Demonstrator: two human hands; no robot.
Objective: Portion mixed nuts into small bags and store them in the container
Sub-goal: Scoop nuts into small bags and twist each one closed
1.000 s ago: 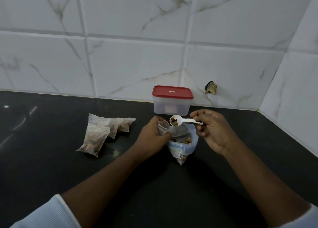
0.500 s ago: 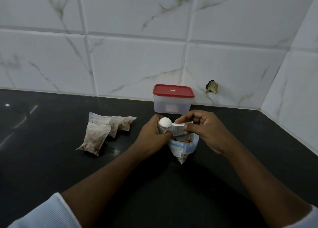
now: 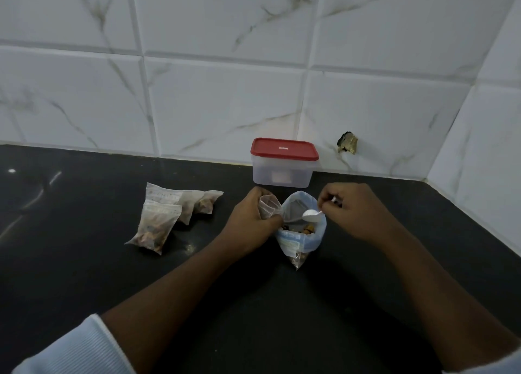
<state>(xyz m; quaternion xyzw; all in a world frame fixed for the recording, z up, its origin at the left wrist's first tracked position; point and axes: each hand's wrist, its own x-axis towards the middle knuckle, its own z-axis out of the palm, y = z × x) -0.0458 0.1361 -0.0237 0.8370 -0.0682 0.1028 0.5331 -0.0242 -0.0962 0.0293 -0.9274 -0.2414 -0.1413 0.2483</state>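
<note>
Head | left hand (image 3: 251,223) grips small bag (image 3: 269,208) | right hand (image 3: 356,210) pinches spoon (image 3: 313,215) over nut pouch (image 3: 301,239)

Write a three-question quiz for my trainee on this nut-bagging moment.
1. True or false: the red lid sits on the container.
2. The right hand holds: A) a white spoon; B) a knife; C) the lid.
3. Fill in: the small clear bag is in the grip of the ___ hand.

Key: 1 true. 2 A. 3 left; the left hand grips it.
</note>
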